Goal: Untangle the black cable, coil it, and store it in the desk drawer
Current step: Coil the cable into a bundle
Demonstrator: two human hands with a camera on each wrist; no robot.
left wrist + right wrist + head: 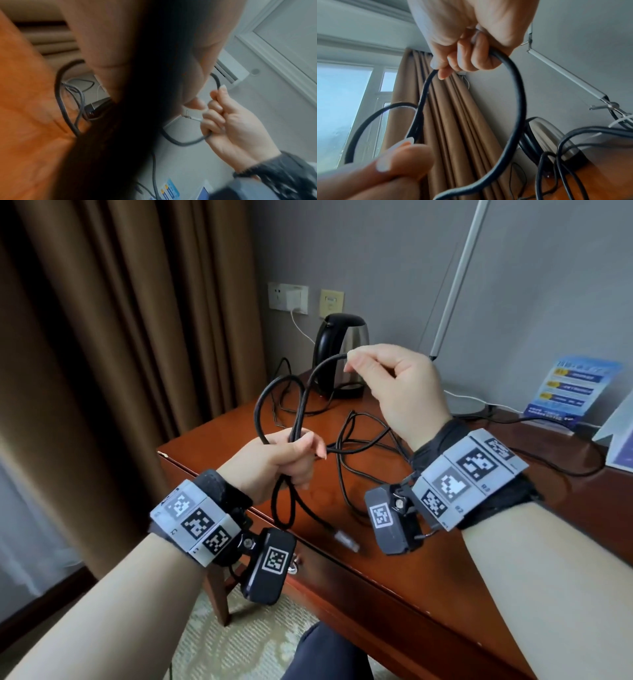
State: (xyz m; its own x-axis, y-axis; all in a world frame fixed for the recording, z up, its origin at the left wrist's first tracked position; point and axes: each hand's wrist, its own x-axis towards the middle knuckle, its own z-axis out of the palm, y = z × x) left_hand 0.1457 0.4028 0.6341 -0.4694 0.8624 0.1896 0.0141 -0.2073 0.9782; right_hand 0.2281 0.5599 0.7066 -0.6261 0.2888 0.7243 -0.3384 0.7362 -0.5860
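Observation:
The black cable (310, 386) rises in a loop between my hands above the wooden desk (455, 542). My left hand (301, 457) grips several gathered strands of it in a fist. My right hand (356, 362), higher and further back, pinches the top of the loop between thumb and fingers. In the right wrist view the right hand (462, 60) curls round the cable (517, 102), with left fingers (399, 161) below. More cable lies tangled on the desk, and a blurred plug end (346, 541) hangs by the front edge. The drawer front (342, 580) with its ring handle (293, 567) looks closed.
A black and steel kettle (342, 350) stands at the back of the desk, with thin cords around it. A white lamp arm (455, 278) slants up on the right, near a blue leaflet (579, 386). Brown curtains (137, 302) hang left; a chair leg (219, 594) stands below.

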